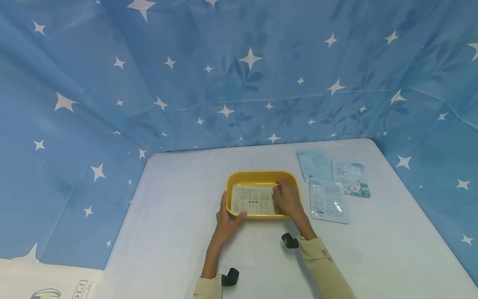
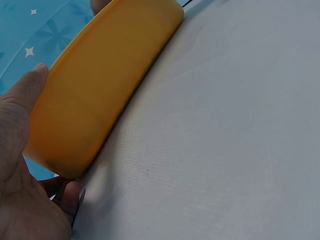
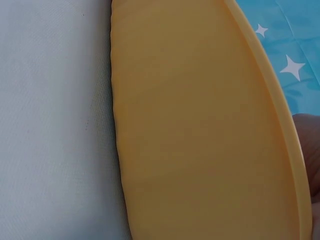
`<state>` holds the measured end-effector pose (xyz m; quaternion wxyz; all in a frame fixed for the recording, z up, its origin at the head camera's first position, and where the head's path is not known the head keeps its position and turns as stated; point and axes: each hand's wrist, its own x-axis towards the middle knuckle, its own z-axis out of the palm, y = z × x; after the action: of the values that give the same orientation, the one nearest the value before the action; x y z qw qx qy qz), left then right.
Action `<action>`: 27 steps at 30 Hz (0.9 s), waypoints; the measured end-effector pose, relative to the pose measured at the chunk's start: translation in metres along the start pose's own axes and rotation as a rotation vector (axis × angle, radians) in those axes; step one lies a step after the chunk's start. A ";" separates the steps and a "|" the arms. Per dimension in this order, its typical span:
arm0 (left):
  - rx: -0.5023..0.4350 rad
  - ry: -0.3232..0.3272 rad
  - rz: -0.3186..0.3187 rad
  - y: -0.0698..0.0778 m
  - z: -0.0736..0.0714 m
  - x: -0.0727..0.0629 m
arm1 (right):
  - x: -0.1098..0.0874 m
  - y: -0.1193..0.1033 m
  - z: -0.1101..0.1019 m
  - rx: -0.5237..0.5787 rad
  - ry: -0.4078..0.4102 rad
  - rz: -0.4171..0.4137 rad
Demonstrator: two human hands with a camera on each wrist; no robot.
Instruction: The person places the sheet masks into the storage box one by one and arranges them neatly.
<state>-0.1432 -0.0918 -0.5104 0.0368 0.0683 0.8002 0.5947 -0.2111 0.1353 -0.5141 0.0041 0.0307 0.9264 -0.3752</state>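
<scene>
A yellow plastic tray (image 1: 257,217) lies on the white table, with a cream sheet or packet covered in small print (image 1: 251,200) flat inside. My left hand (image 1: 225,222) holds the tray's near left corner, thumb on the front rim and fingers along the left side. In the left wrist view, that thumb (image 2: 34,85) touches the rim of the yellow wall. My right hand (image 1: 287,199) reaches into the tray's right end with bent fingers, at the right edge of the printed piece. The rim hides most of it in the right wrist view, so its grip is unclear.
Right of the tray lie several flat packets: a pale blue one (image 1: 314,165), a flowered one (image 1: 351,177) and a glossy printed one (image 1: 328,201). A blue star-patterned cloth (image 1: 224,83) hangs behind the table. A cream printed cloth (image 1: 48,280) is at lower left.
</scene>
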 end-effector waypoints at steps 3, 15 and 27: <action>-0.012 -0.004 0.011 0.000 0.000 0.001 | 0.000 0.000 -0.001 -0.012 -0.017 0.007; -0.014 -0.003 0.001 -0.001 0.001 0.000 | 0.001 0.003 0.001 -0.033 -0.037 -0.052; -0.001 0.003 0.008 0.000 0.001 0.001 | 0.002 0.004 0.003 -0.016 -0.040 -0.038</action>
<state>-0.1437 -0.0908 -0.5110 0.0336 0.0705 0.7997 0.5953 -0.2124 0.1365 -0.5188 0.0159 0.0057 0.9295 -0.3685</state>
